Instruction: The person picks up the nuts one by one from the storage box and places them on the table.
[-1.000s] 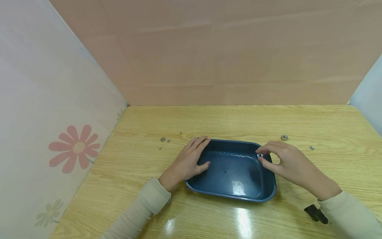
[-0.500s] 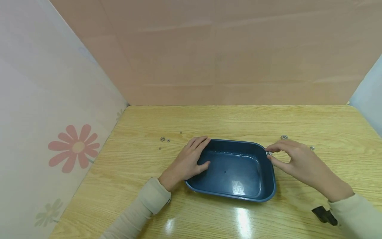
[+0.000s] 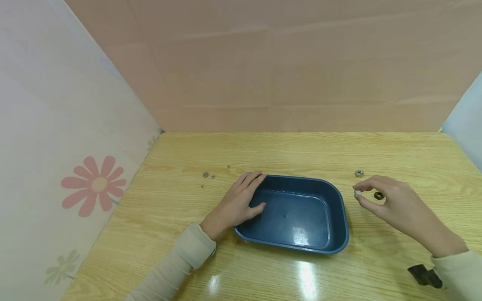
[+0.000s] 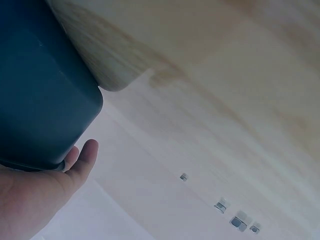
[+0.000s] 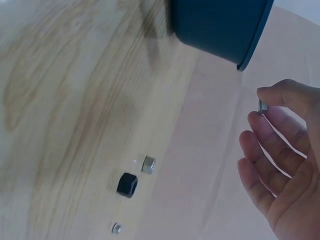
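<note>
My left hand (image 3: 237,202) grips the left rim of a dark blue plastic tub (image 3: 337,248), its thumb inside and its fingers along the outside toward the far-left corner. No contents show in the tub. Right of the tub, my right hand (image 3: 397,202) pinches a small silver metal nut (image 3: 357,192) between thumb and index finger, clear of the rim. In the right wrist view the other fingers are loosely bent below the pinched nut (image 5: 262,107). A dark nut (image 3: 378,195) shows through the gap between thumb and fingers.
A larger silver nut (image 3: 359,173) lies beyond my right hand. The right wrist view also shows a small nut (image 5: 116,228) on the wooden table (image 3: 282,271). Several small nuts, including one bigger nut (image 3: 205,174), lie left of the tub. A papered wall (image 3: 271,83) stands behind.
My right hand has moved right with the nut, from above the tub's right end to outside it. The dark nut has come into view; a small nut is now hidden. My left hand stays put.
</note>
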A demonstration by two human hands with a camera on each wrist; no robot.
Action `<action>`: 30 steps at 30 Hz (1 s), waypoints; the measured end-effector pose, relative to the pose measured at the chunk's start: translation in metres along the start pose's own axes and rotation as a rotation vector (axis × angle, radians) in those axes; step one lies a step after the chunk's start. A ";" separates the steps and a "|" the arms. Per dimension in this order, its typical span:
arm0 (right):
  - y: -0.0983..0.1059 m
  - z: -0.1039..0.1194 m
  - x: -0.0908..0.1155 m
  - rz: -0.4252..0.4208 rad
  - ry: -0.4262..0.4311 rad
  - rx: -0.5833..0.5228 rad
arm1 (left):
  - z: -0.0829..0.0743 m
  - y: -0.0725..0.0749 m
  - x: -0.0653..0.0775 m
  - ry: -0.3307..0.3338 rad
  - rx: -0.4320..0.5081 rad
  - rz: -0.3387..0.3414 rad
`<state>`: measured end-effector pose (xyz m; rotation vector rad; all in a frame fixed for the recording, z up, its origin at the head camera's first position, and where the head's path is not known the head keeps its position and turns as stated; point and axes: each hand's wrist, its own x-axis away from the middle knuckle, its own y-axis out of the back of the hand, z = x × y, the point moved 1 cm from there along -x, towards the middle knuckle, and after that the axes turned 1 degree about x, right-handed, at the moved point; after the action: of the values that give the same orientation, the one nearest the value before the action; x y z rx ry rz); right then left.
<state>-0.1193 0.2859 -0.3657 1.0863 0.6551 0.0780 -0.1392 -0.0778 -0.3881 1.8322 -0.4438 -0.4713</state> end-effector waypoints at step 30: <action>0.016 -0.071 0.040 0.144 -0.226 0.094 | 0.000 0.000 0.000 -0.005 0.002 -0.009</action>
<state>-0.1205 0.3650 -0.3922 1.2123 0.3804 0.0481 -0.1391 -0.0780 -0.3878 1.8364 -0.4399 -0.4824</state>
